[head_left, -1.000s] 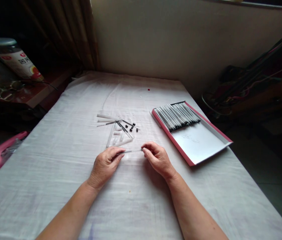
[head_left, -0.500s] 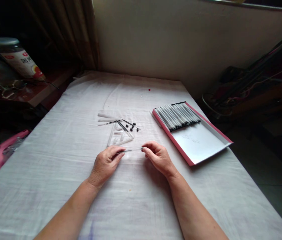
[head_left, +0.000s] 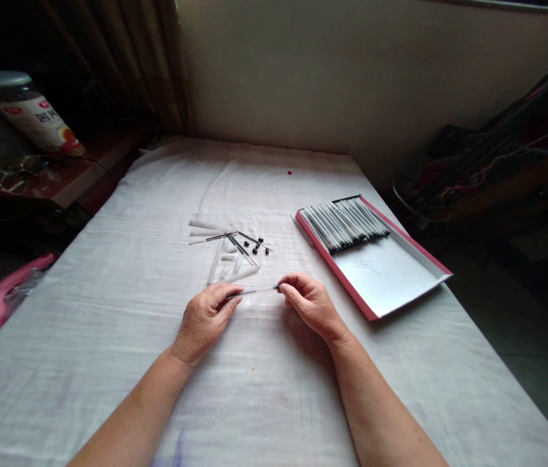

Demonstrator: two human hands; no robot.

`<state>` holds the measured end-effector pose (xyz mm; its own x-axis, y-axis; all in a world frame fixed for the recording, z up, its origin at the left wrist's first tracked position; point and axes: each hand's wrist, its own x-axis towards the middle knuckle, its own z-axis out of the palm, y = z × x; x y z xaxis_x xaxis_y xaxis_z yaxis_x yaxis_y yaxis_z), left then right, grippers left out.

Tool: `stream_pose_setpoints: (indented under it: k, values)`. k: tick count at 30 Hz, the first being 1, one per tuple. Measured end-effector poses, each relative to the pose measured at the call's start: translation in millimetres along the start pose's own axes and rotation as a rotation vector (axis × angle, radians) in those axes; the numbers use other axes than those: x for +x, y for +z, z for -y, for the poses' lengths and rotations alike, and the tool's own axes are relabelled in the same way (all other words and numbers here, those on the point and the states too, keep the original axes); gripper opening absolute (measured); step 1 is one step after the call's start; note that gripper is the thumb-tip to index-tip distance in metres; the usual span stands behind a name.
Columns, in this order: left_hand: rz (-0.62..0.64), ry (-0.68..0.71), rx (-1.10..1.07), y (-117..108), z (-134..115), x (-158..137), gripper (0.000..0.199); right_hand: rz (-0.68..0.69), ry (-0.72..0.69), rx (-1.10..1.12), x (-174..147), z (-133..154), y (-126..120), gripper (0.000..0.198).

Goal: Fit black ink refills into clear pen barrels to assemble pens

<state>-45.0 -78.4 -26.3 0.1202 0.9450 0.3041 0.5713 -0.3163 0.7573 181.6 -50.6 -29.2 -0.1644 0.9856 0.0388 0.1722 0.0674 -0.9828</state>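
Note:
A thin pen refill (head_left: 253,291), dark at one end and pale at the other, runs between my two hands. My left hand (head_left: 209,318) pinches its dark end between thumb and fingers. At the pale end, my right hand (head_left: 309,305) is closed on a small black plug (head_left: 276,287), which meets the refill tip. Just beyond the hands lie clear pen barrels (head_left: 215,263), several loose refills (head_left: 238,245), short clear caps (head_left: 229,257) and small black plugs (head_left: 255,251). My palms and curled fingers are partly hidden.
A pink-edged shallow box (head_left: 351,285) on the right holds a row of black-tipped pens (head_left: 344,224). Jars (head_left: 35,117) and glasses (head_left: 23,172) stand on a side shelf at left. A pink-handled object (head_left: 6,292) lies beside the cloth-covered table (head_left: 108,311).
My right hand has shifted very slightly to the right, and more of the black plug shows at its fingertips. My left hand keeps its hold on the refill.

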Motion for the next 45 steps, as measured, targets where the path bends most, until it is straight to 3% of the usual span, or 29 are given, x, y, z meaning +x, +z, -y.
stream_pose_setpoints:
  k: [10,16,25,36,41,45]
  values:
    - [-0.004,0.026,0.001,1,0,0,0.017,0.049,-0.046,-0.125,-1,1,-1,0.020]
    - [-0.002,0.003,-0.010,2,-1,0,0.017,0.036,-0.076,-0.051,-1,-6,0,0.016]
    - [0.038,-0.190,-0.061,-7,1,3,0.034,-0.136,0.015,0.123,1,10,-5,0.021]
    - [-0.016,-0.307,-0.302,-6,4,4,0.029,-0.119,0.041,0.077,1,4,-3,0.020]
    - [0.020,-0.347,-0.292,-8,1,5,0.036,-0.138,0.026,0.102,1,4,-2,0.022]
    - [-0.021,-0.351,-0.290,-7,2,5,0.032,-0.125,0.039,0.090,0,3,0,0.022]
